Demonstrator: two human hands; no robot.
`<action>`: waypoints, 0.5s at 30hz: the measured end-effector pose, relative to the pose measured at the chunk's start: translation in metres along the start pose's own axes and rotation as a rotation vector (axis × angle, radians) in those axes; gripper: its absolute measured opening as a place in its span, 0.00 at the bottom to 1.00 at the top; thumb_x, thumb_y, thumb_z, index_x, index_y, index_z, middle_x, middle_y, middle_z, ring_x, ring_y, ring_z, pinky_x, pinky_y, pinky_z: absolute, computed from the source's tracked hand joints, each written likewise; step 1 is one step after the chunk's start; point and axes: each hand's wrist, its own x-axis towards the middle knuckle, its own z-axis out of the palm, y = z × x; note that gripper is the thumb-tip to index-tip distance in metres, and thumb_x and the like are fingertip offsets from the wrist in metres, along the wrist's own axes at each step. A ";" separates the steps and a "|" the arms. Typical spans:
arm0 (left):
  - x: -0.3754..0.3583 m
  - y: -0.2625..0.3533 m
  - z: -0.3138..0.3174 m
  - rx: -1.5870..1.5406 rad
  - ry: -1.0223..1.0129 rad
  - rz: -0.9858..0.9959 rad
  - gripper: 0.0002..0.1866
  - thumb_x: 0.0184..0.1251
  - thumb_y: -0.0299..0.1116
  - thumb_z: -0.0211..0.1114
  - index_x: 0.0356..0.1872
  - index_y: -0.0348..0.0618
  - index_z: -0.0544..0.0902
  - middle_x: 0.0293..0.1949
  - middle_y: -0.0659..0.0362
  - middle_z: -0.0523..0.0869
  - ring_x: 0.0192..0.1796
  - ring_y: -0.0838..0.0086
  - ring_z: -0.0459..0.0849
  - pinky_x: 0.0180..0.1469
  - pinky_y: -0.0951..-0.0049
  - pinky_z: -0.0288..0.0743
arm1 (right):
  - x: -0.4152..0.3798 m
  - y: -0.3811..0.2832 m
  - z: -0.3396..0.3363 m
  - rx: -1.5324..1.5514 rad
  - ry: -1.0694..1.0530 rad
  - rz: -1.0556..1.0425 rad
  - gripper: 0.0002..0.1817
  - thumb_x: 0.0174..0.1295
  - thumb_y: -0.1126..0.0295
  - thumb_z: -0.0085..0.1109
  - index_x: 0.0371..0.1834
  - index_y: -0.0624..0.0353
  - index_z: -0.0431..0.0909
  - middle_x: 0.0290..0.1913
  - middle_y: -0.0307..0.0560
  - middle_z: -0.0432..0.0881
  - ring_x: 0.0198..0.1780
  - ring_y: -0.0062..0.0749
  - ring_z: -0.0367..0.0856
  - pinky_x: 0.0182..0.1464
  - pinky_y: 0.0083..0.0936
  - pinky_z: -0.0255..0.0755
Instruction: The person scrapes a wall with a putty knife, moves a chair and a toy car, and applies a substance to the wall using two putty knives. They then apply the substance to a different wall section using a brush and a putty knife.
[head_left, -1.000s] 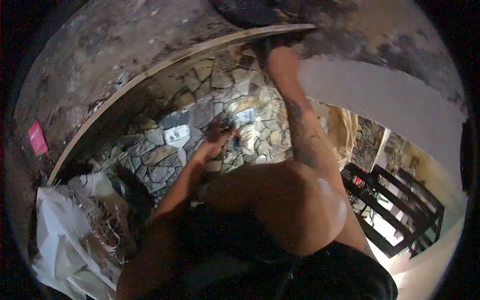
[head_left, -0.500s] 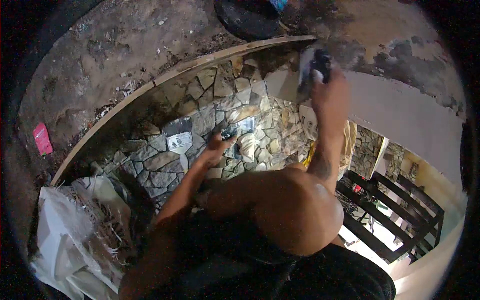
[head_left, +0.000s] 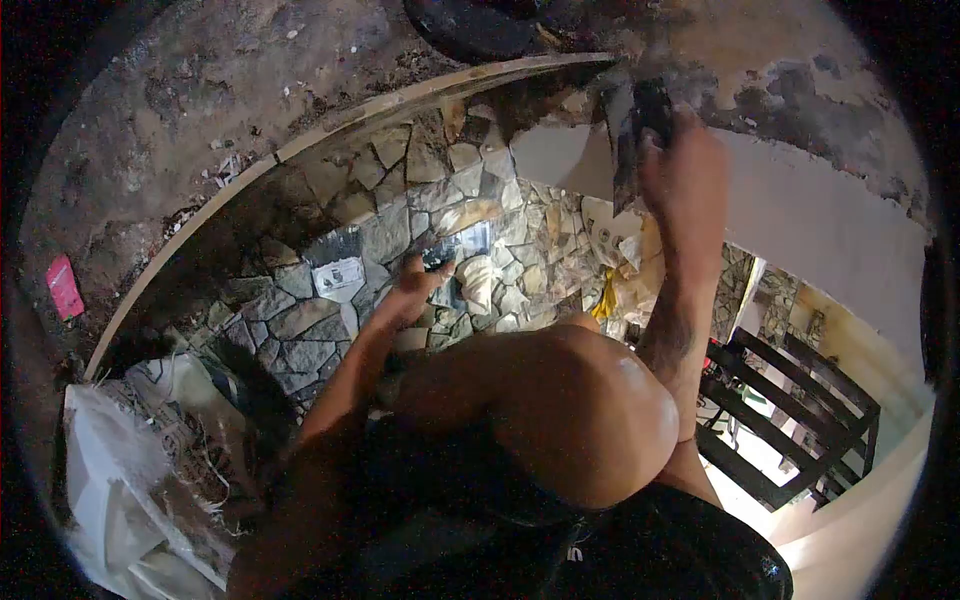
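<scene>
1. The stone wall (head_left: pixel 400 240) is a patchwork of flat, irregular pieces in grey, tan and brown, set edge to edge with dark joints; two paler, shinier patches sit near its middle
2. A long pale wooden batten (head_left: pixel 330 125) runs as a curve along the wall's upper edge, parting the stonework from rough, crumbly brown ground (head_left: pixel 200 110) strewn with small debris
3. The left hand (head_left: pixel 415 285) lies against the middle of the stone wall, its fingers wrapped round a small dark tool (head_left: pixel 436 258); what sort of tool it is cannot be told
4. The right hand (head_left: pixel 685 170) is raised at the wall's upper right corner, where the batten ends, its fingers clamped on a dark handle whose flat, grey-smeared blade (head_left: pixel 625 150) stands against a smooth pale slab (head_left: pixel 560 160)
5. Right of that hand spreads a smooth whitish plastered face (head_left: pixel 820 230), its top edge ragged where dark patches break through
6. A bare bent knee (head_left: pixel 590 410) fills the lower middle of the view, just below the stonework, and crowds the space between the two arms
7. At the lower left lies a crumpled white woven sack (head_left: pixel 110 470) with frayed threads, close to the wall's lower left corner
8. A small pink scrap (head_left: pixel 63 287) lies on the ground at the far left, well apart from both hands
9. At the lower right stands a dark barred frame (head_left: pixel 800 400), with bright light beyond
</scene>
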 end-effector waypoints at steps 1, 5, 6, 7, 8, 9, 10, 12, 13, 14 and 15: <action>-0.007 0.010 0.001 -0.048 0.011 -0.074 0.21 0.51 0.40 0.60 0.43 0.37 0.71 0.35 0.61 0.75 0.38 0.74 0.69 0.43 0.73 0.64 | 0.002 -0.003 0.003 -0.061 -0.007 -0.010 0.16 0.45 0.71 0.54 0.39 0.64 0.71 0.31 0.61 0.76 0.36 0.52 0.75 0.38 0.39 0.69; -0.010 0.023 0.002 -0.013 0.007 -0.104 0.19 0.52 0.40 0.59 0.40 0.37 0.72 0.33 0.60 0.75 0.36 0.75 0.69 0.42 0.75 0.64 | 0.011 -0.001 0.007 0.016 0.014 -0.081 0.15 0.45 0.71 0.52 0.37 0.65 0.72 0.31 0.62 0.76 0.36 0.52 0.75 0.37 0.39 0.69; -0.010 0.022 0.002 0.002 0.007 -0.064 0.19 0.53 0.41 0.59 0.40 0.37 0.72 0.33 0.60 0.75 0.36 0.75 0.69 0.42 0.75 0.64 | 0.013 -0.003 0.006 -0.006 -0.012 -0.055 0.15 0.45 0.71 0.53 0.37 0.65 0.72 0.31 0.62 0.76 0.36 0.52 0.75 0.37 0.39 0.69; -0.009 0.022 0.002 0.051 0.005 -0.075 0.19 0.53 0.41 0.59 0.40 0.37 0.72 0.33 0.60 0.75 0.36 0.75 0.69 0.42 0.75 0.63 | 0.014 -0.004 0.005 -0.027 -0.039 -0.027 0.14 0.44 0.71 0.53 0.36 0.65 0.72 0.31 0.62 0.76 0.35 0.53 0.75 0.36 0.40 0.69; -0.008 0.021 0.002 0.100 0.002 -0.086 0.19 0.53 0.41 0.59 0.40 0.37 0.71 0.33 0.60 0.75 0.36 0.75 0.69 0.42 0.75 0.63 | 0.014 -0.004 0.005 -0.047 -0.064 0.005 0.14 0.44 0.71 0.53 0.35 0.65 0.72 0.31 0.62 0.76 0.35 0.53 0.75 0.36 0.40 0.68; -0.007 0.022 0.002 0.149 -0.001 -0.097 0.19 0.53 0.41 0.58 0.40 0.37 0.71 0.33 0.60 0.75 0.36 0.75 0.69 0.42 0.75 0.63 | 0.013 -0.003 0.007 -0.046 -0.065 -0.012 0.14 0.44 0.70 0.53 0.34 0.65 0.72 0.31 0.62 0.76 0.35 0.53 0.75 0.36 0.40 0.68; -0.001 0.007 -0.001 0.145 -0.019 -0.078 0.19 0.54 0.41 0.59 0.41 0.37 0.71 0.34 0.60 0.75 0.37 0.75 0.69 0.42 0.75 0.63 | 0.013 -0.001 0.013 -0.044 -0.066 -0.029 0.14 0.43 0.70 0.53 0.34 0.65 0.72 0.31 0.62 0.76 0.35 0.54 0.75 0.35 0.40 0.69; 0.008 -0.005 -0.003 0.110 -0.029 0.025 0.21 0.54 0.42 0.59 0.42 0.36 0.70 0.35 0.60 0.75 0.38 0.75 0.69 0.43 0.75 0.63 | 0.015 -0.003 0.012 -0.007 -0.024 -0.054 0.13 0.42 0.70 0.54 0.33 0.65 0.73 0.29 0.62 0.75 0.34 0.54 0.74 0.35 0.40 0.69; 0.008 -0.004 -0.002 0.086 -0.029 0.100 0.22 0.54 0.42 0.59 0.42 0.35 0.69 0.36 0.59 0.74 0.38 0.75 0.69 0.43 0.75 0.63 | 0.010 -0.007 0.005 0.029 0.009 -0.052 0.13 0.42 0.70 0.54 0.32 0.65 0.73 0.28 0.61 0.76 0.33 0.54 0.75 0.34 0.40 0.69; 0.005 -0.003 -0.001 0.066 -0.031 0.173 0.23 0.53 0.43 0.59 0.43 0.35 0.69 0.37 0.59 0.74 0.39 0.75 0.69 0.43 0.75 0.63 | 0.007 -0.009 0.001 0.067 0.042 -0.044 0.13 0.42 0.70 0.54 0.32 0.64 0.73 0.27 0.61 0.76 0.32 0.54 0.75 0.34 0.40 0.69; 0.001 0.004 0.000 0.097 -0.018 0.106 0.23 0.53 0.42 0.59 0.43 0.35 0.69 0.37 0.59 0.74 0.39 0.75 0.69 0.43 0.75 0.63 | 0.009 -0.007 0.008 0.027 0.022 -0.072 0.13 0.42 0.69 0.53 0.32 0.64 0.73 0.26 0.60 0.76 0.32 0.53 0.75 0.34 0.39 0.69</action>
